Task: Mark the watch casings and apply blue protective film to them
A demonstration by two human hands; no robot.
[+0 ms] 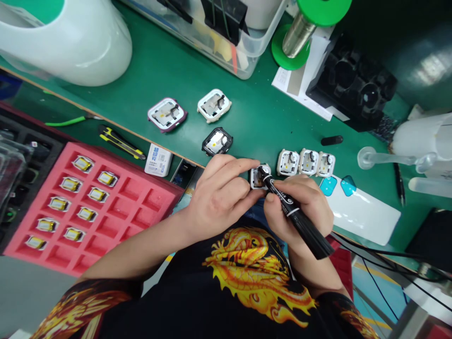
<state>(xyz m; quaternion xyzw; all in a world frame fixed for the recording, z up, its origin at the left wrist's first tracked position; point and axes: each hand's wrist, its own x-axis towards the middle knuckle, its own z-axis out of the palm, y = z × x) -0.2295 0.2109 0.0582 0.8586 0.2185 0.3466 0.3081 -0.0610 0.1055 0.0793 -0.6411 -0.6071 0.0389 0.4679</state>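
Note:
My left hand [222, 193] is closed on a small white watch case [255, 179], gripping it by its edges near the bench's front edge. In my right hand [303, 202] is a black marker pen [290, 207], its tip down at the case's inner face. Part of that case is hidden by fingers and pen. To the right of it three pale watch cases [288, 163] lie in a row. A black case [217, 141], a cream case [214, 105] and a purple-rimmed case [167, 115] lie further left. A black pen cap [332, 140] rests on the green mat.
A pink foam tray [116, 207] at the left holds several yellow-topped parts. Nearby lie a yellow utility knife [122, 142] and a small white box [158, 160]. A clear bin [243, 66], a solder spool [298, 40] and a white sheet [367, 212] with blue stickers are also on the bench.

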